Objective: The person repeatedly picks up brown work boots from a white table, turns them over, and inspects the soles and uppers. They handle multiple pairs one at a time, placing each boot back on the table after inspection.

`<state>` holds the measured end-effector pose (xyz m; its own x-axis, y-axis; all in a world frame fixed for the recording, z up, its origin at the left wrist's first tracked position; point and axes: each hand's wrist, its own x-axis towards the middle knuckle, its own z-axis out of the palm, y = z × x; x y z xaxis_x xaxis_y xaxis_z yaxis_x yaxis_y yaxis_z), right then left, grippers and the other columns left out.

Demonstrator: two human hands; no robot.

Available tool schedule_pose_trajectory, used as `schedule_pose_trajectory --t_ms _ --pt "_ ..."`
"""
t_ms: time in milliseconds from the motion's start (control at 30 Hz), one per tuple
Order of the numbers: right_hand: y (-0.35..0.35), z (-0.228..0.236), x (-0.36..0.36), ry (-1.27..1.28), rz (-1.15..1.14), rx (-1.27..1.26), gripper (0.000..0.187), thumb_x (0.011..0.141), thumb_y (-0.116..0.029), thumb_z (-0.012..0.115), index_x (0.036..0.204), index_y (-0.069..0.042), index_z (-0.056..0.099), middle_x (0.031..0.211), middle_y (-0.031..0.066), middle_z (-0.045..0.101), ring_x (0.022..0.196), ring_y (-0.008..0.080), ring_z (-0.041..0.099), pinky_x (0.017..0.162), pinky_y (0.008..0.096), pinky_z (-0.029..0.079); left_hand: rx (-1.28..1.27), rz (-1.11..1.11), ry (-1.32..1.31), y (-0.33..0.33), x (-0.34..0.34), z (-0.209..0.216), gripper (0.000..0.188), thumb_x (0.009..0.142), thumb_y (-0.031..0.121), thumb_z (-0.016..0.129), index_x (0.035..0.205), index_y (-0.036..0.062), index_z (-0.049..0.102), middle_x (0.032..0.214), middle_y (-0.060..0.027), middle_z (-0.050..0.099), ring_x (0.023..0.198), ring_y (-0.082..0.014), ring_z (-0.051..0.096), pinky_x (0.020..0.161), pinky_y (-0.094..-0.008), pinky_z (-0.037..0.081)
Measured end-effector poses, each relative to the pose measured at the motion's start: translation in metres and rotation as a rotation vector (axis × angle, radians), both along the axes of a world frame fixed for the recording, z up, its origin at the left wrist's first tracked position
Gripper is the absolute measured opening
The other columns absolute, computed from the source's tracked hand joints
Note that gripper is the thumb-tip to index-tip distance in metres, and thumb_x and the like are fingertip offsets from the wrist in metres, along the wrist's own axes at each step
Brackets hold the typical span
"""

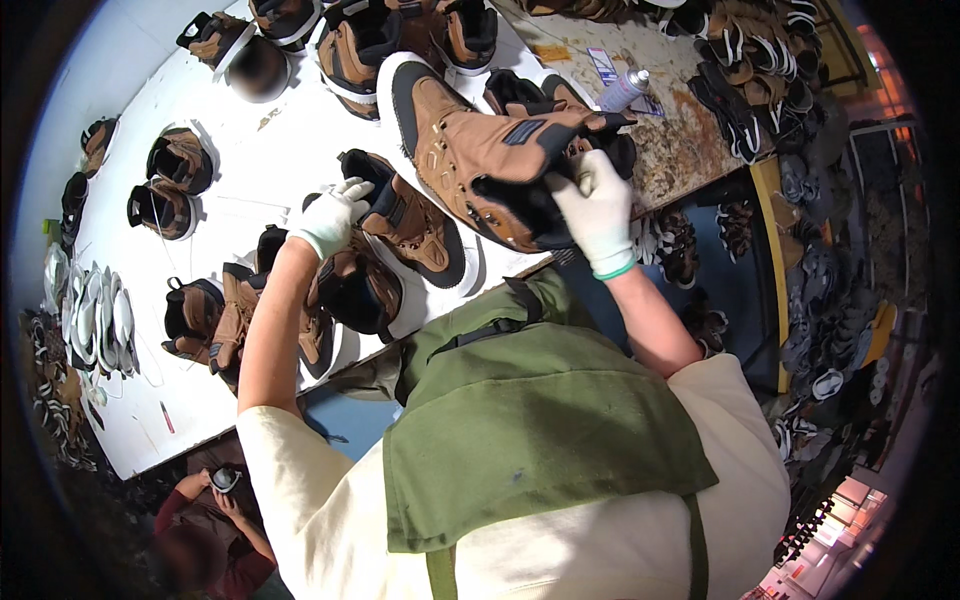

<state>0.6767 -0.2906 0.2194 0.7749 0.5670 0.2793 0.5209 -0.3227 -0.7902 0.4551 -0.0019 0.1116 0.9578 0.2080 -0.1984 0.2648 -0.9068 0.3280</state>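
Note:
A brown high-top boot (465, 140) with a white sole is raised and tilted over the near edge of the table. My right hand (593, 205), in a white glove, grips it at the black-lined collar, and some of the fingers are hidden inside the opening. Left of it, a second brown boot (425, 240) stands with its dark toe toward me. My left hand (337, 213), gloved too, has its fingers bent at the collar of this second boot. Just below that hand sits another brown boot (358, 290), its opening turned up.
More brown boots (185, 160) stand about the white table (245, 130). A spray can (625, 90) is at the far right on a stained board. White shoe-shaped pieces (98, 320) lie at the left, near a red pen (167, 417). Another person (215, 520) works at lower left.

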Motion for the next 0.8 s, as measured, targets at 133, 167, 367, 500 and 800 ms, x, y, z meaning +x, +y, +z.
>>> schedule_pose_trajectory --t_ms 133,167,367,500,800 --pt "0.008 -0.045 -0.003 -0.266 0.026 -0.049 0.024 0.073 -0.012 0.075 0.086 -0.004 0.056 0.073 0.0101 0.054 0.062 0.0264 0.055 0.058 0.0360 0.045 0.072 -0.030 0.045 -0.002 0.003 0.005 0.036 0.084 0.009 0.056 0.119 0.0102 0.063 0.139 -0.0115 0.050 0.126 -0.0334 0.048 0.105 -0.0410 0.040" --pt "0.012 -0.053 -0.005 -0.257 0.039 -0.040 0.025 0.074 -0.012 0.074 0.089 -0.004 0.056 0.077 0.0118 0.057 0.067 0.0302 0.059 0.060 0.0389 0.047 0.116 -0.050 0.064 -0.003 0.002 0.008 0.037 0.088 0.013 0.054 0.125 0.0117 0.060 0.139 -0.0114 0.051 0.125 -0.0330 0.050 0.104 -0.0414 0.040" --pt "0.008 -0.101 -0.005 -0.239 0.051 -0.196 0.029 0.079 -0.025 0.069 0.093 -0.007 0.053 0.089 0.0162 0.061 0.075 0.0402 0.063 0.066 0.0496 0.051 0.100 -0.148 -0.003 -0.005 0.002 0.016 0.030 0.074 0.004 0.059 0.103 0.0051 0.068 0.137 -0.0120 0.052 0.132 -0.0321 0.043 0.108 -0.0421 0.037" --pt "-0.002 -0.125 -0.006 -0.245 0.075 -0.299 0.031 0.080 -0.026 0.070 0.096 -0.006 0.053 0.104 0.0151 0.058 0.075 0.0400 0.063 0.065 0.0485 0.052 -0.002 -0.074 -0.040 -0.001 -0.001 0.002 0.027 0.082 0.003 0.056 0.106 0.0038 0.067 0.138 -0.0134 0.051 0.130 -0.0342 0.044 0.108 -0.0424 0.036" --pt "-0.019 -0.132 -0.007 -0.326 0.215 -0.222 0.025 0.080 -0.017 0.072 0.095 -0.005 0.056 0.102 0.0127 0.056 0.076 0.0371 0.062 0.066 0.0458 0.051 0.103 -0.151 -0.047 -0.001 -0.002 0.001 0.036 0.073 0.001 0.063 0.107 0.0097 0.068 0.135 -0.0107 0.053 0.130 -0.0352 0.043 0.105 -0.0443 0.040"
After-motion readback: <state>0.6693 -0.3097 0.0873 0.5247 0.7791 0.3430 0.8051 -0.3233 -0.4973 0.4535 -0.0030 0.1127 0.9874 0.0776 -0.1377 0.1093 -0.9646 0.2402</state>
